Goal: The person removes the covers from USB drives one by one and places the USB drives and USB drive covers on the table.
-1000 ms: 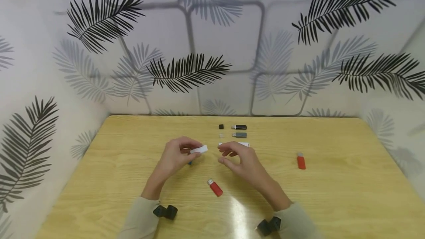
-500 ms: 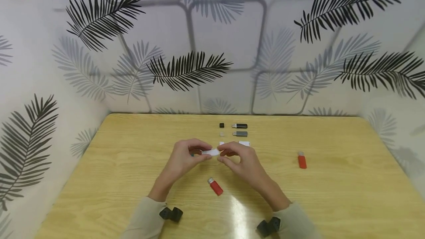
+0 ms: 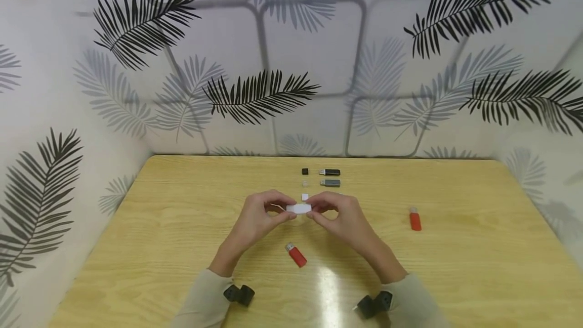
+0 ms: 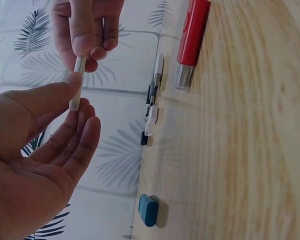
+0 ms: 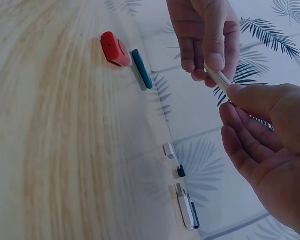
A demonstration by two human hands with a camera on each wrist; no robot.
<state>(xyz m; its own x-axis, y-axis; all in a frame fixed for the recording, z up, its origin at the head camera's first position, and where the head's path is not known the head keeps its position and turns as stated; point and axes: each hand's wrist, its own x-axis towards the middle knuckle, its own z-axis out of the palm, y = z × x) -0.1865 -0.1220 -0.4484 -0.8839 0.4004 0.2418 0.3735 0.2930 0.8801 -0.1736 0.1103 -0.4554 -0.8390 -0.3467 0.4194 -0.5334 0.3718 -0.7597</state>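
Basically 2 hands on 1 thing: a white stick (image 3: 298,208), held level between them, off the table. Left hand (image 3: 256,217) pinches its left end, thumb and fingers; right hand (image 3: 344,218) pinches the right end the same way. Fingertips near each other, can't tell if touching. Wrist views show the stick edge-on, thin.

Just beyond the fingertips: small white cap (image 3: 305,197). Farther out, same line: clear cap (image 3: 305,184), then black cap (image 3: 305,171). Right of those, beyond right hand: grey USB drive (image 3: 330,183) and black USB drive (image 3: 330,172), metal ends pointing left. Right wrist view also gets a white drive (image 5: 186,209) there, mostly hidden behind the right hand in head view.

Nearer the person, between the forearms: red USB drive (image 3: 297,255), lying slanted, metal end toward the hands. Well to the right of right hand: another red drive (image 3: 415,219), metal end away from the person. Teal piece (image 4: 148,210) on the table, seen in the 2 wrist views, hidden in head view.

Wood table (image 3: 150,237) under the hands, leaf-print backdrop (image 3: 291,130) past it. Black wrist devices (image 3: 239,295) at the 2 beige cuffs.
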